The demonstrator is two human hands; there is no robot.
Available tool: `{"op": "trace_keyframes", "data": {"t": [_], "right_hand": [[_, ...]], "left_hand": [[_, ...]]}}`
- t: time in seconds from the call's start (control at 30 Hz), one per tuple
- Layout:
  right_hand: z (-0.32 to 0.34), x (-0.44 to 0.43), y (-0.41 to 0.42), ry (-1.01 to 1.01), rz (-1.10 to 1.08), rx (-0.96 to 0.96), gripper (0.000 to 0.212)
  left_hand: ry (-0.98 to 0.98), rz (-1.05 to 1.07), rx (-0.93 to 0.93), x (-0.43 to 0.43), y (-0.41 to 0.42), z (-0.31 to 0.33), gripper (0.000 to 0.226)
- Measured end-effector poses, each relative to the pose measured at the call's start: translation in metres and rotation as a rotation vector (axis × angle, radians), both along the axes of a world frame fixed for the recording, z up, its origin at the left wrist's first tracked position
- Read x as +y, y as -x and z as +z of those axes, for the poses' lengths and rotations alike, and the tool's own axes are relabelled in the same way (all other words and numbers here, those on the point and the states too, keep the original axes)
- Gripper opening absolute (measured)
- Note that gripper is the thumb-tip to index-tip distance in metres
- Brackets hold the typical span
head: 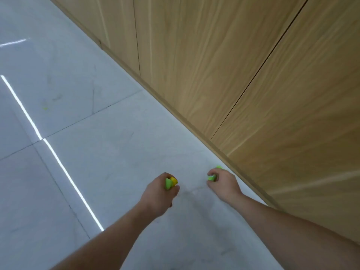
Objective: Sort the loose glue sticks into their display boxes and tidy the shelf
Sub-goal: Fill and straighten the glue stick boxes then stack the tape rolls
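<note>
Pale glossy floor tiles (93,156) fill the left of the view, and a wooden panelled front (253,78) is seen running diagonally down the right, its plinth (175,114) meeting the floor; a bright strip of reflected light (58,160) is laid across the tiles; no shelf or display box is shown. The left hand (157,195) is curled round a small bundle of glue sticks (170,183), of which a green end and a yellow end are seen above the thumb; how many are held cannot be told. The right hand (224,185) is closed round a green glue stick (211,178) close to the foot of the plinth; a second bit of green (219,167) is glimpsed just beyond the knuckles, possibly another stick, though the blur leaves that uncertain. A small green speck (45,108) is seen well apart on the far tiles.

The step in hand is judged to be the gathering of dropped sticks from the floor; sorting is not yet begun. Next, the stick in the right hand is to be lifted clear; anything by the plinth is to be collected; the handful is then to be carried to the shelf, where colours must be matched to boxes.
</note>
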State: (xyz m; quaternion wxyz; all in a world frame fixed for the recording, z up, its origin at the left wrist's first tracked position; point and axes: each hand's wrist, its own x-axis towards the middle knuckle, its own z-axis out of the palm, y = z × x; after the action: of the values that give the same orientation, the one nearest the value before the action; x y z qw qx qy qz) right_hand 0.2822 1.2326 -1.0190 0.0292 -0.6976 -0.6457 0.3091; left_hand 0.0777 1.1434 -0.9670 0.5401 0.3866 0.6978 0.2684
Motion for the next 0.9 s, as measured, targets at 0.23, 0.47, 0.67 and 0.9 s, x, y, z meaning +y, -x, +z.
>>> {"op": "trace_keyframes", "data": {"t": [0.23,0.47,0.67,0.9], "right_hand": [[0.268,-0.068,0.098,0.389,-0.108,0.889,0.011],[0.58,-0.184,0.144,0.594,0.271,0.983,0.05],[0.789,-0.277,0.179,0.638,0.711,0.981,0.074],[0.897,-0.398,0.212,0.842,0.903,1.056,0.042]], "left_hand": [[-0.032,0.496,-0.2,-0.077,0.036,0.227,0.017],[-0.197,0.862,-0.116,-0.206,0.062,0.53,0.015],[-0.403,1.083,-0.162,-0.314,0.053,0.739,0.02],[-0.518,1.37,-0.001,-0.459,0.022,0.841,0.007]]}}
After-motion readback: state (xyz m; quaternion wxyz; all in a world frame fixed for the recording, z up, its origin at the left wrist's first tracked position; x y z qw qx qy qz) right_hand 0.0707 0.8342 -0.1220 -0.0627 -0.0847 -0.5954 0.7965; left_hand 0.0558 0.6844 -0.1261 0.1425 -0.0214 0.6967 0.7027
